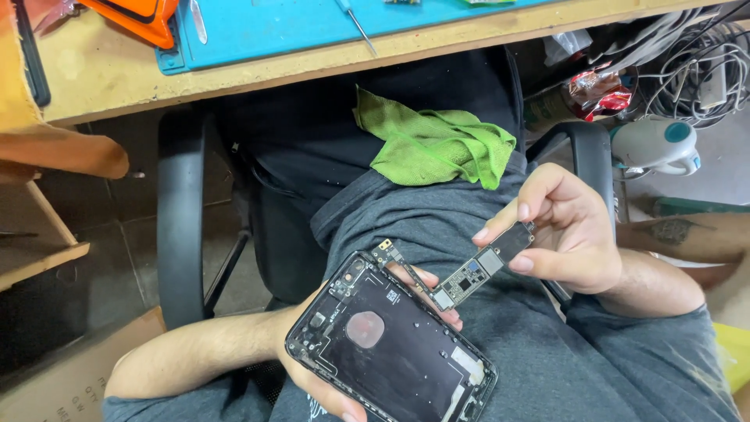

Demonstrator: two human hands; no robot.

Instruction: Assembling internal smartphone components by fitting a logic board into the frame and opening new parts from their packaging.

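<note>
My left hand (328,391) cradles an opened black phone housing (391,344) from beneath, its inner side facing up, with fingertips showing past its right edge. My right hand (570,234) pinches one end of a long narrow circuit board (476,270) between thumb and fingers. The board slants down to the left, and its lower end hangs just above the housing's upper right edge. Both hands are over my lap, and I am seated in a black chair.
A green cloth (433,144) lies on my lap near the wooden desk edge (312,66). On the desk sit a blue work mat (312,23), a screwdriver (358,25) and an orange object (137,16). Tangled cables (703,62) and a white-and-teal device (656,144) lie at right.
</note>
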